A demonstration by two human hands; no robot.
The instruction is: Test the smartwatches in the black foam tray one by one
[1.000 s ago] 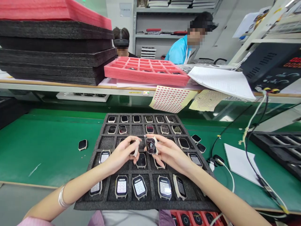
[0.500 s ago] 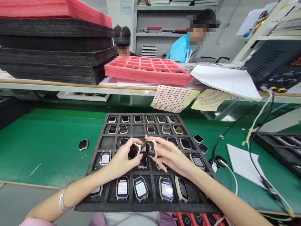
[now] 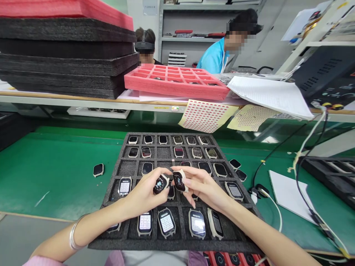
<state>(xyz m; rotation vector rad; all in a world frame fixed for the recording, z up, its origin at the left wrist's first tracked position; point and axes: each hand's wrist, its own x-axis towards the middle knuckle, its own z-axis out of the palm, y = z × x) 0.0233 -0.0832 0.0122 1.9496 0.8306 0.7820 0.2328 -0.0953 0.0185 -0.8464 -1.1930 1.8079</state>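
Above the middle of a black foam tray [image 3: 129,240], each of my hands grips a smartwatch body without a strap. My left hand [image 3: 148,188] is closed on one watch [image 3: 160,184], whose screen is lit with a dial. Between the fingers and thumb of my right hand [image 3: 203,184] is a second watch [image 3: 179,180], tilted, with a lit picture on its dark screen. Several more watches sit in the tray's compartments; those in the front rows, such as one watch [image 3: 166,221], show white list screens, while the far rows look dark. My hands hide some compartments in the middle.
One loose watch [image 3: 98,170] lies on the green mat left of the tray, and two more lie to its right. Cables [image 3: 298,173] and white paper [image 3: 291,195] are at the right. A shelf holds a red foam tray [image 3: 177,90] and stacked black foam [image 3: 66,66]. Two people are beyond.
Both held watches' screens have gone from dark to lit pictures. My hands have lowered slightly towards me, still holding the watches.
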